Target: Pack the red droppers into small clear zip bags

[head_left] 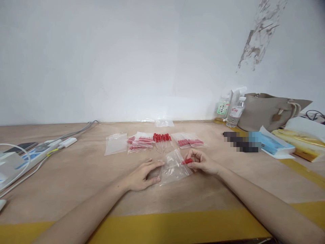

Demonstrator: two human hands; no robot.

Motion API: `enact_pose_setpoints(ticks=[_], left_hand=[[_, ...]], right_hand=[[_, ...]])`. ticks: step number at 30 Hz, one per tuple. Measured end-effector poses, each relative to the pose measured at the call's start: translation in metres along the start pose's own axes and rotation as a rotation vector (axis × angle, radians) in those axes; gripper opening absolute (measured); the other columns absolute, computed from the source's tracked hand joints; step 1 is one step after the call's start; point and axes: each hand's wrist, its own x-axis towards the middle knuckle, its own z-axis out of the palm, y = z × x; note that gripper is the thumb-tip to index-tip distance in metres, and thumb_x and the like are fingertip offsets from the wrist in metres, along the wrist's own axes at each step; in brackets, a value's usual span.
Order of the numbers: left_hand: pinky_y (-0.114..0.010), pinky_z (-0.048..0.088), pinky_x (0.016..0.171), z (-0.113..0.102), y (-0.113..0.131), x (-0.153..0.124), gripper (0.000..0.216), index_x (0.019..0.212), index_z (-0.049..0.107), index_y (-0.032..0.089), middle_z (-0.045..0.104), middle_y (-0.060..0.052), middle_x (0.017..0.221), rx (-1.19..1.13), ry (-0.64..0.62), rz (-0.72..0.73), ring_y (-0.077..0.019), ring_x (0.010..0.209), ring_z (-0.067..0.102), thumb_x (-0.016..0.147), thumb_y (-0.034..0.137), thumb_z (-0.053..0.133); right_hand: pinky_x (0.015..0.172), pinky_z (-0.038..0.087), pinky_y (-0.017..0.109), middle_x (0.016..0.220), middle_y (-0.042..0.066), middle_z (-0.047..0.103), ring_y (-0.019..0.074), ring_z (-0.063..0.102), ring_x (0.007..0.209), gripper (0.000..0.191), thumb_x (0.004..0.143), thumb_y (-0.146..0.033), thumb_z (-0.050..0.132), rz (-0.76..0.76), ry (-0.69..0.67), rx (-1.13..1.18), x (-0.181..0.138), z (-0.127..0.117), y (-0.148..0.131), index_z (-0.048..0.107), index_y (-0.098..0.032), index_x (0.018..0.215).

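A clear zip-lock bag lies on the table between my hands. My left hand rests at its left edge, with thumb and forefinger spread apart and their tips touching the plastic. My right hand pinches a dropper by its red rubber bulb at the bag's right side. The dropper's tube points left, over or into the bag; I cannot tell which. Beyond the bag, several loose red-bulbed droppers lie in a row, tubes toward me.
Bags of red-bulbed droppers lie left of the row, and more filled bags lie right. A flat bag is further left. A power strip stands left; bottles, a handbag and tissue packs stand right.
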Motion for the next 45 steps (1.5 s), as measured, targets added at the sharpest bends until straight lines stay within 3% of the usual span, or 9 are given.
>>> enact_pose_setpoints(ticks=[4,9,19,23,27,32,37,41,45], left_hand=[[-0.041,0.027,0.102,-0.001,0.001,0.001,0.051,0.132,0.031,0.028,0.041,-0.002,0.132,0.012,0.003,0.021,-0.0235,0.122,0.034,0.084,0.037,0.047],[-0.041,0.02,0.105,-0.001,0.0,0.003,0.045,0.129,0.037,0.026,0.041,-0.004,0.132,0.042,-0.012,0.027,-0.0211,0.124,0.032,0.087,0.037,0.044],[-0.04,0.023,0.104,0.001,0.0,0.006,0.038,0.122,0.047,0.026,0.046,-0.004,0.128,0.019,-0.001,-0.007,-0.0202,0.119,0.04,0.087,0.04,0.043],[-0.043,0.02,0.104,0.004,-0.002,0.006,0.042,0.124,0.046,0.025,0.045,-0.006,0.129,0.041,0.002,0.017,-0.0218,0.119,0.039,0.085,0.041,0.047],[-0.044,0.018,0.105,0.003,-0.002,0.006,0.04,0.125,0.044,0.026,0.044,-0.005,0.13,0.043,-0.019,0.012,-0.0204,0.121,0.038,0.087,0.039,0.044],[-0.043,0.018,0.106,0.001,-0.002,0.007,0.036,0.125,0.043,0.028,0.042,-0.003,0.131,0.032,-0.042,0.006,-0.0189,0.123,0.035,0.09,0.034,0.038],[-0.04,0.025,0.103,0.003,-0.001,0.005,0.034,0.121,0.049,0.025,0.042,-0.004,0.131,0.048,0.056,0.045,-0.0213,0.123,0.033,0.088,0.032,0.042],[-0.035,0.035,0.095,0.003,0.002,0.004,0.03,0.115,0.054,0.023,0.05,-0.007,0.119,0.024,0.098,0.071,-0.019,0.11,0.046,0.088,0.03,0.042],[-0.033,0.037,0.093,0.003,0.002,0.004,0.03,0.115,0.054,0.021,0.051,-0.008,0.115,-0.005,0.11,0.12,-0.0186,0.107,0.047,0.087,0.028,0.044]], right_hand=[[0.044,0.038,0.018,0.065,-0.005,0.057,0.0082,0.056,0.049,0.03,0.069,-0.034,0.063,0.062,-0.106,-0.047,0.0,0.002,0.002,0.04,-0.021,0.08],[0.04,0.035,0.015,0.057,-0.007,0.054,0.0065,0.053,0.046,0.03,0.069,-0.037,0.063,0.101,-0.052,-0.144,0.004,-0.007,0.007,0.041,-0.019,0.078],[0.051,0.037,0.02,0.068,0.001,0.063,0.0087,0.05,0.056,0.031,0.066,-0.042,0.064,0.042,0.038,-0.354,0.012,0.007,0.011,0.067,-0.013,0.077],[0.059,0.038,0.021,0.078,0.003,0.064,0.0114,0.052,0.067,0.034,0.071,-0.043,0.058,-0.045,-0.092,-0.436,0.01,0.013,0.007,0.068,-0.014,0.086],[0.046,0.032,0.018,0.061,-0.002,0.057,0.0053,0.042,0.047,0.04,0.071,-0.041,0.057,0.131,-0.19,-0.379,0.006,0.001,-0.003,0.061,-0.014,0.1],[0.041,0.03,0.018,0.062,-0.001,0.058,0.0038,0.039,0.041,0.025,0.069,-0.035,0.058,0.189,0.183,-0.503,0.022,-0.016,-0.016,0.06,-0.012,0.08],[0.057,0.039,0.019,0.074,0.003,0.063,0.0097,0.055,0.063,0.016,0.07,-0.027,0.056,0.115,0.454,-1.004,0.079,-0.011,-0.016,0.061,-0.014,0.079],[0.066,0.042,0.023,0.092,0.012,0.063,0.0173,0.058,0.081,0.032,0.068,-0.024,0.057,0.161,0.506,-1.093,0.127,0.003,-0.006,0.059,-0.011,0.097],[0.066,0.042,0.023,0.086,0.013,0.065,0.0208,0.06,0.083,0.02,0.066,-0.017,0.058,0.206,0.42,-1.137,0.155,0.016,0.003,0.064,-0.011,0.085]])
